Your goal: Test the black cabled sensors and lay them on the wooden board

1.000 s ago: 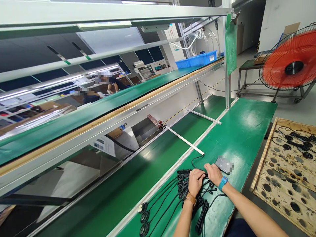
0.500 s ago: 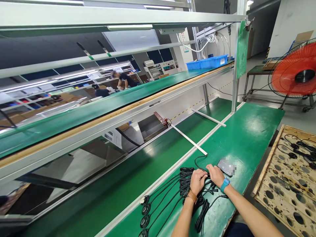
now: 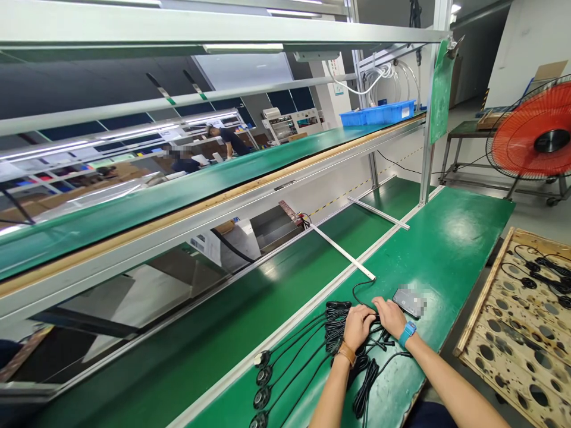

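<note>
I pinch a black cable (image 3: 378, 321) between the near-closed fingers of my left grip (image 3: 358, 326) and right grip (image 3: 391, 316), close together beside folded cable bundles (image 3: 336, 327) on the green counter (image 3: 450, 255); round black discs (image 3: 262, 397) lie leftward, a phone (image 3: 405, 300) near the right grip.

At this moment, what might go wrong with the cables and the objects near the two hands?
The black cables lie crowded beside the left hand, so they might tangle. The grey phone-like device lies close to the right hand and might get nudged. The round black pieces have leads running toward the cables, so a pull might drag them.
</note>
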### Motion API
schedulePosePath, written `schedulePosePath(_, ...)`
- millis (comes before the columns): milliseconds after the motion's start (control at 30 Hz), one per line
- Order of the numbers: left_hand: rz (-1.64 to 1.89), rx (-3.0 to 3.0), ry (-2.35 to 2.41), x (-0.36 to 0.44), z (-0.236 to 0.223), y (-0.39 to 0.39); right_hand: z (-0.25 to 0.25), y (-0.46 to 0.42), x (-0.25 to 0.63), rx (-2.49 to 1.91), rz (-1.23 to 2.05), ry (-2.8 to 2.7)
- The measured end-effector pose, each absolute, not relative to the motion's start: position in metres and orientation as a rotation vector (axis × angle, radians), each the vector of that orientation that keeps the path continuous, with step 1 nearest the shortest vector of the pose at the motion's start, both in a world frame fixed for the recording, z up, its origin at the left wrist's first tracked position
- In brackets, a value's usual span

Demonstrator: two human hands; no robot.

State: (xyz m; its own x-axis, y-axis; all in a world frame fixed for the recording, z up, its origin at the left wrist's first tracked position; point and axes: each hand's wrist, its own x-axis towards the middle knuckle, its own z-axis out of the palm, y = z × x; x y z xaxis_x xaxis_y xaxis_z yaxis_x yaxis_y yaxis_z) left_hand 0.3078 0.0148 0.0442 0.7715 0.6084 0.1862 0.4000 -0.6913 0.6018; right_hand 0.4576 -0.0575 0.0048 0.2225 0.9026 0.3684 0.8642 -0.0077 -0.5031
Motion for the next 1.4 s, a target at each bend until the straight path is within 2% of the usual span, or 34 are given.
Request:
schedulePosePath(500, 0.557, 2.367, 0.789, 0.308, 0.044, 0.01, 0.003, -0.057, 0.457, -1.89, 0.09, -1.619)
schedulePosePath(1100, 0.027, 2.435, 0.746, 0.321, 0.048, 0.036, -0.01, -0.057, 0.458, -1.757, 0.081, -1.713)
schedulePosePath(1267, 0.078, 2.444, 0.781, 0.324, 0.049, 0.028, -0.007, -0.054, 0.457, -1.752, 0.053, -1.713)
schedulePosePath(1400, 0.274, 2.451, 0.799, 0.314, 0.058, 0.018, 0.008, -0.061, 0.456, -1.779, 0.009, -1.676)
